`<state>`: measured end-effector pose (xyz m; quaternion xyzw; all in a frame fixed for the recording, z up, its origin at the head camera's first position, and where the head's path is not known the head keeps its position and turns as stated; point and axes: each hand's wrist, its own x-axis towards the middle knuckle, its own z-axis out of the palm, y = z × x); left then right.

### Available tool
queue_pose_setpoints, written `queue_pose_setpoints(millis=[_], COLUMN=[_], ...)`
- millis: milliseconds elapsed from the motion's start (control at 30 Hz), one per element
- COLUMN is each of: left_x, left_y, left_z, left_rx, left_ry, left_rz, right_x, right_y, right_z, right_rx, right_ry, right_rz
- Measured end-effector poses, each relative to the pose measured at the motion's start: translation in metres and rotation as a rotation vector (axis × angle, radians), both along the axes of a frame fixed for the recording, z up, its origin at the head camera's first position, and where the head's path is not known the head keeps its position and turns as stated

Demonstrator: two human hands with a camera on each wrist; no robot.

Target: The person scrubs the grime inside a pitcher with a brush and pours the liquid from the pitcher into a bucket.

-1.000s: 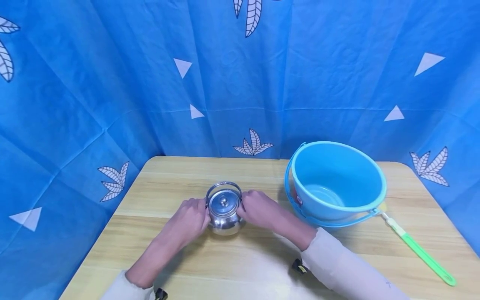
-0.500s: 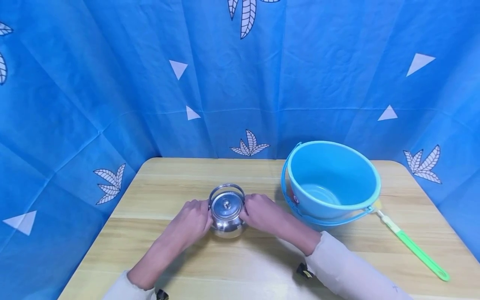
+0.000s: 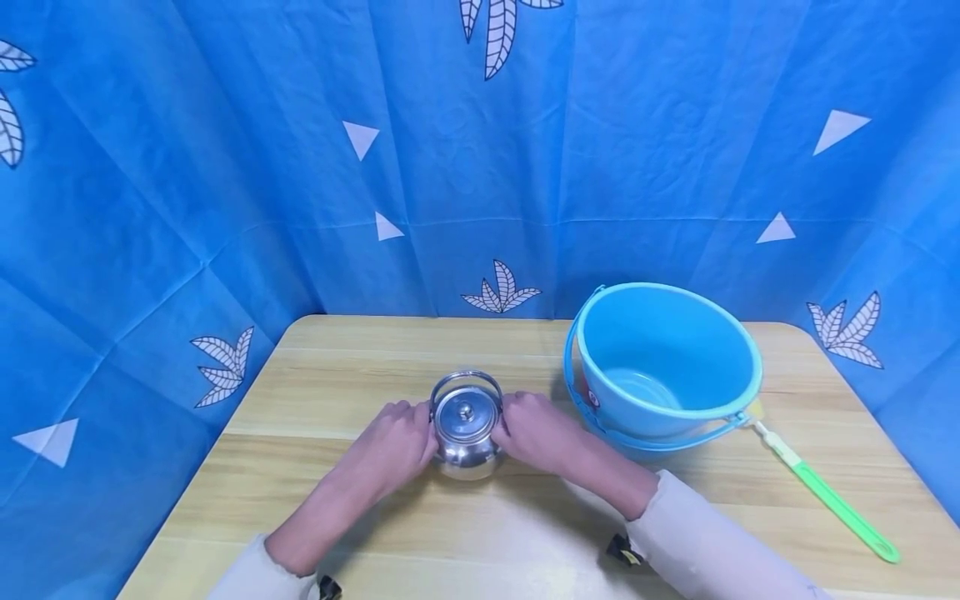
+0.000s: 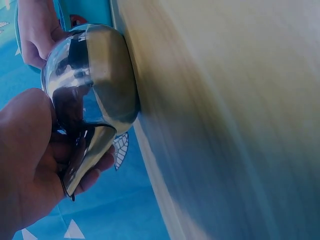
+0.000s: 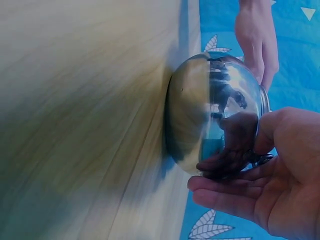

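A small shiny steel teapot (image 3: 467, 450) with a knobbed lid and an upright hoop handle stands near the middle of the table. My left hand (image 3: 397, 442) grips its left side, and in the left wrist view the fingers curl behind the spout (image 4: 92, 157) there. On the opposite side, my right hand (image 3: 536, 429) holds the pot, with the thumb near the shoulder and fingers along the body in the right wrist view. The lid (image 3: 465, 414) sits on top between both hands. The pot's base is right at the table surface in both wrist views.
A light blue bucket (image 3: 637, 429) with its handle hanging down stands at the back right of the wooden table (image 3: 360, 342). Beside it lies a brush with a green handle (image 3: 843, 508), its head partly hidden. Blue patterned cloth (image 3: 450, 167) hangs behind the table.
The teapot has shifted a little to the right across the table, both hands moving with it and keeping their grip. The head view has turned slightly; bucket and brush stay in place.
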<state>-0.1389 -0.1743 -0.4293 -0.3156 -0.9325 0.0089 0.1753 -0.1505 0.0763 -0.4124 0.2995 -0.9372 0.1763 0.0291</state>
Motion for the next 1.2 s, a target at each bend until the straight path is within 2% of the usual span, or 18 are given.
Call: queue_pose_setpoints(millis=[367,833,1033,1200], left_x=[0.004,0.009,0.010,0.014], left_y=[0.011,0.025,0.030,0.033], left_z=[0.002,0.000,-0.001,0.001], left_rx=[-0.008,-0.051,-0.037,-0.037], left_ry=[-0.016,0.073,0.059,0.031], left_rz=[-0.024,-0.068,-0.075,-0.067], right_x=[0.008,0.020,0.024,0.029], right_y=[0.010,0.027,0.032,0.035], right_z=[0.001,0.001,0.001,0.000], right_rx=[-0.008,-0.006,0.006,0.017], right_ry=[-0.014,0.003,0.007,0.050], right_rz=[-0.036,-0.045,-0.057,-0.055])
